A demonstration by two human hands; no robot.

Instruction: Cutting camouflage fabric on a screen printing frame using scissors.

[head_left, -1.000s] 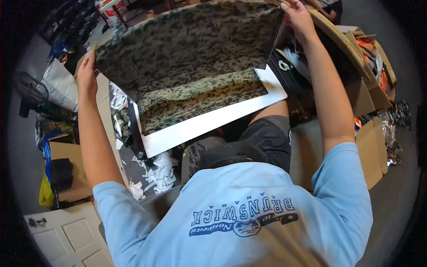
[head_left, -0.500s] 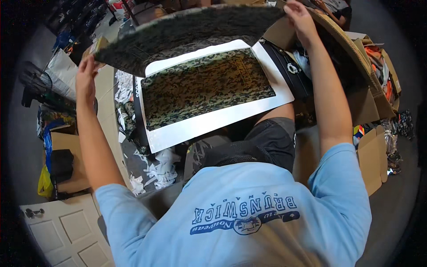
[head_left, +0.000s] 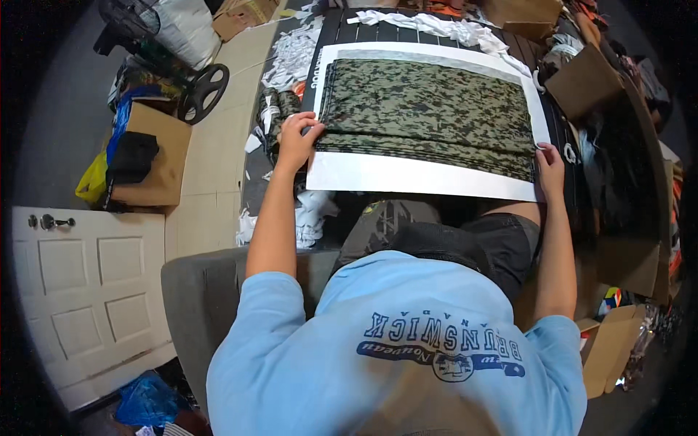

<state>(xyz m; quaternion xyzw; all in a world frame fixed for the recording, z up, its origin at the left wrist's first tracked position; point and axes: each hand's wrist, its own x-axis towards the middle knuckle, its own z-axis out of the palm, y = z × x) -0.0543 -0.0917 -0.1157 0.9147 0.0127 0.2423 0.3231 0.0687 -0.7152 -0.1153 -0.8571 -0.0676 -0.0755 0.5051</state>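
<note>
The left hand [head_left: 294,144] is placed at the left edge of a folded camouflage cloth [head_left: 429,102], its fingers bent; whether the edge is pinched cannot be told. The right hand [head_left: 550,168] is placed by the near right corner of the same cloth, with its fingers curled; here too, a pinch cannot be confirmed. The cloth is laid flat in several layers between the two hands, the stacked edges being seen along its near side. It is carried by a white board [head_left: 422,176], of which a broad strip is left uncovered on the near side. The board is supported by a dark slatted desk [head_left: 345,30].

Beyond the board, a crumpled white strip [head_left: 436,27] is spread along the far part of the desk. To the left, a heap of white scraps [head_left: 294,54] is seen, with a camouflage bundle [head_left: 270,109] nearer. To the right, a white cord loop [head_left: 570,153] and a cardboard box [head_left: 584,81] are found. Farther left, a black wheel [head_left: 204,94] is seen beside a brown carton [head_left: 163,171], on which a black cloth [head_left: 134,157] is draped. At the near left, a white panelled door [head_left: 87,291] is shown.
</note>
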